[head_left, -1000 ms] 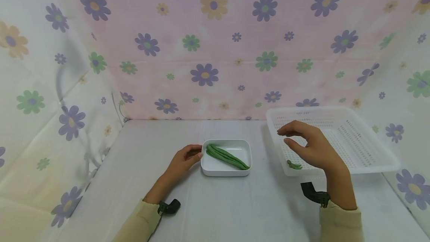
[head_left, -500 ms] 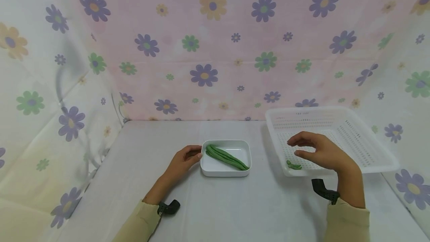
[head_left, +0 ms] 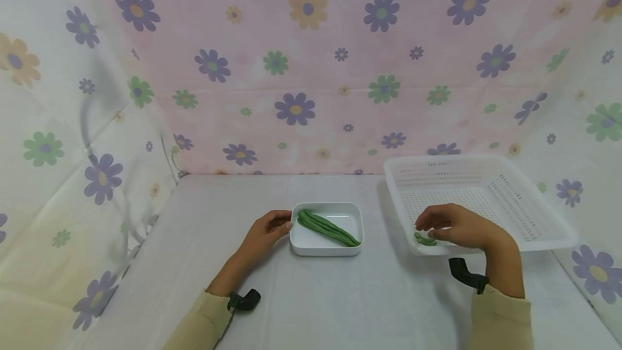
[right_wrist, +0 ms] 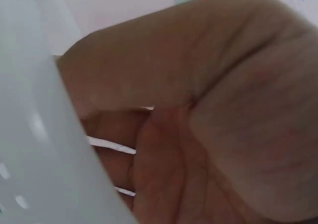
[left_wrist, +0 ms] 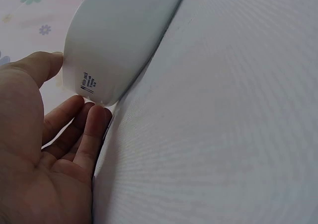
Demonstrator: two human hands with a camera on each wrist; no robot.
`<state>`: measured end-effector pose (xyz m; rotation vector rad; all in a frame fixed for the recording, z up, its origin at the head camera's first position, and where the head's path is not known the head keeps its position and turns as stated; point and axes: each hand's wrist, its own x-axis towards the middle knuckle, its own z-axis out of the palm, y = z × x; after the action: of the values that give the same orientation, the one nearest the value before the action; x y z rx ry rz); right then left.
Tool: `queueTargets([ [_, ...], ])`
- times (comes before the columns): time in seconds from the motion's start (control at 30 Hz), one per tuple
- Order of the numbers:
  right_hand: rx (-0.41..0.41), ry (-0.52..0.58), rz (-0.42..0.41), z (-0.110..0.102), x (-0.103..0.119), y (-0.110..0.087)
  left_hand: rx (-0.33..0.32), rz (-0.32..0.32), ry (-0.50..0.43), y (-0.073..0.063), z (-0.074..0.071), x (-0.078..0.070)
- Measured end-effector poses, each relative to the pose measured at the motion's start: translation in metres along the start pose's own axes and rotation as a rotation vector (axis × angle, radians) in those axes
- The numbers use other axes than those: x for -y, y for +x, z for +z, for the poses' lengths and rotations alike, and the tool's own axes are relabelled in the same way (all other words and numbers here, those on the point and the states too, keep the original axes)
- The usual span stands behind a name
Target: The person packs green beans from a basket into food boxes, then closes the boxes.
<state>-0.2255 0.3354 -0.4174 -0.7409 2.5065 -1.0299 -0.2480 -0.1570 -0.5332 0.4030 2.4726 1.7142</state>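
Note:
A white rectangular dish [head_left: 326, 250] stands mid-table with several long green beans [head_left: 326, 228] lying diagonally in it. My left hand [head_left: 266, 235] rests its fingertips and thumb against the dish's left side; the left wrist view shows them touching the wall near small printed lettering. A small cluster of short green bean pieces [head_left: 426, 241] lies in the front left corner of a white slotted basket [head_left: 539, 242]. My right hand [head_left: 459, 226] reaches over the front rim, bent fingers and thumb apart just above those pieces. In the right wrist view, the basket wall hides the fingertips.
The basket takes up the right side of the table, which has a white cloth [head_left: 218, 199]. Flowered curtains [head_left: 311, 69] enclose the back and both sides. Each wrist wears a black strap-on mount [head_left: 245, 300].
My right hand moved slightly right and toward me, then lowered into the basket's front left corner, its fingers closing in toward the bean pieces. My left hand and the dish stay in place.

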Motion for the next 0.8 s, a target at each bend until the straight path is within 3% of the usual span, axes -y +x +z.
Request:
queueTargets([
  [0.37, 0.103, 0.078, 0.093, 0.0055, -0.0036, 0.0072, 0.0, 0.001, 0.007, 0.0, 0.0001, 0.0017],
  [0.8, 0.087, 0.083, 0.047, 0.002, 0.0002, 0.0068, 0.0, 0.007, 0.014, 0.0, 0.0004, 0.0003],
])
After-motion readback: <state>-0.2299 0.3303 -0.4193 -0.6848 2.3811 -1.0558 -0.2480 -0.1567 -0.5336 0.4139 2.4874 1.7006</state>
